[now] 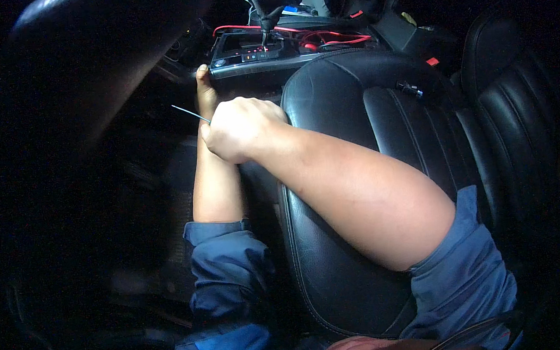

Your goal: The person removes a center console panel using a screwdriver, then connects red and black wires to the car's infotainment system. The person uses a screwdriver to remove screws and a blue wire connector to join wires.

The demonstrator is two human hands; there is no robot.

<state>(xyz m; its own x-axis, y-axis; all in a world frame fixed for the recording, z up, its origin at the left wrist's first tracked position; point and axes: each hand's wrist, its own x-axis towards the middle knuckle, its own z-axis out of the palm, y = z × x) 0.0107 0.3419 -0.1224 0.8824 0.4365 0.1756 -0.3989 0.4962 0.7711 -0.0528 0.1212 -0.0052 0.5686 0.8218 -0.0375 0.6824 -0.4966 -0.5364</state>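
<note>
My right hand (245, 129) is closed in a fist over the front edge of the black leather seat (327, 103). A thin metal-shafted tool (188, 112) sticks out of that fist toward the left; its handle, if it has one, is hidden. Behind the fist, my left hand (205, 93) reaches to the side of the centre console (249, 67). Its thumb points up at the console's edge, while its other fingers are out of sight. My right wrist passes close beside the left forearm.
A dark steering wheel (116, 76) looms at the upper left. The gear lever (265, 17) rises from the console, with a red cable (336, 37) lying behind it. On the seat rests a small dark object with a shiny end (410, 91). A red buckle piece (432, 61) shows beyond.
</note>
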